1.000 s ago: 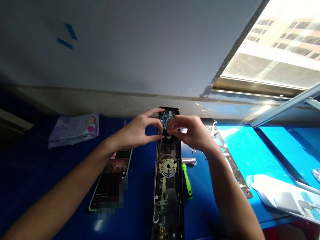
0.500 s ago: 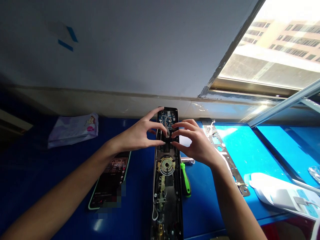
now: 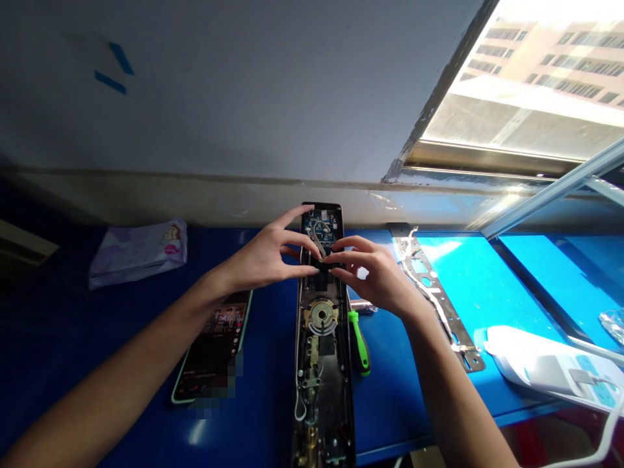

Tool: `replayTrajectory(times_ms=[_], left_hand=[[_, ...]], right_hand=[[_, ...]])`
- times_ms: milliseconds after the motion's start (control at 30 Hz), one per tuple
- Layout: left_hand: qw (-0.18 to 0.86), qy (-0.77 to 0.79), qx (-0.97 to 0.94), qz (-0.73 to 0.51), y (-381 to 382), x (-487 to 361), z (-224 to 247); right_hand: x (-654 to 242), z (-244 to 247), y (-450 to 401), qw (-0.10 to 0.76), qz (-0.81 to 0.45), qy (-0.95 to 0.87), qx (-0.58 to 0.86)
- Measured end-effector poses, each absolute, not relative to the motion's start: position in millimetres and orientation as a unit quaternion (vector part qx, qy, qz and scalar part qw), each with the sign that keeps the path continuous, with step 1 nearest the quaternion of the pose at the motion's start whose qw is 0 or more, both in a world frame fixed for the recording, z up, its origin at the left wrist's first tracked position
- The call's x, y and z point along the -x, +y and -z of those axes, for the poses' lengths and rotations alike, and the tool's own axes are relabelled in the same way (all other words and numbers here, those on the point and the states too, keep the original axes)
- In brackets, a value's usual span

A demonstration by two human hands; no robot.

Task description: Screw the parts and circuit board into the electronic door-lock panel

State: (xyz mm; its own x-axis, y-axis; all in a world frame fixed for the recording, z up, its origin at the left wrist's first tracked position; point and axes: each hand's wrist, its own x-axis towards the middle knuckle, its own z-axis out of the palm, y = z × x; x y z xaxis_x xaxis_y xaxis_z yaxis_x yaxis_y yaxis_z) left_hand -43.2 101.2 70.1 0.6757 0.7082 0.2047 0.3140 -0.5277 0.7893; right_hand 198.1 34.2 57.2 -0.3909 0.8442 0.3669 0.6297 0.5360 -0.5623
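Observation:
A long black door lock body [image 3: 324, 357] lies with its inside facing up. Its circuit board [image 3: 327, 227] is at the far end, and a round metal spindle plate [image 3: 322, 316] sits near the middle. A grey cable [image 3: 319, 244] loops from the board toward my fingertips. My left hand [image 3: 273, 253] curls over the left edge, its index finger and thumb about the cable's end, another finger stretched to the top rim. From the right, my right hand [image 3: 370, 266] reaches in with fingers apart, the index fingertip at the cable's end. The small connector there is partly hidden.
A green screwdriver [image 3: 359, 344] lies right of the lock body. A phone [image 3: 212, 351] rests at left, with a purple packet [image 3: 139, 253] behind. On the right are a black perforated plate [image 3: 433, 292] with white wire and a white plastic case [image 3: 541, 364]. The wall stands close behind.
My right fingers have moved left, closer to the cable's end and my left fingertips. My left hand keeps nearly the same pose. The whole view has shifted slightly.

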Motion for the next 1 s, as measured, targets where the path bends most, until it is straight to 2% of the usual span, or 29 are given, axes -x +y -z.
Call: replayTrajectory(times_ms=[1000], left_hand=[[0.361,0.307,-0.839,-0.267,102.0,38.3,-62.4]], right_hand=[[-195.3,-61.1,35.1,0.292,-0.077,-0.850,0.431]])
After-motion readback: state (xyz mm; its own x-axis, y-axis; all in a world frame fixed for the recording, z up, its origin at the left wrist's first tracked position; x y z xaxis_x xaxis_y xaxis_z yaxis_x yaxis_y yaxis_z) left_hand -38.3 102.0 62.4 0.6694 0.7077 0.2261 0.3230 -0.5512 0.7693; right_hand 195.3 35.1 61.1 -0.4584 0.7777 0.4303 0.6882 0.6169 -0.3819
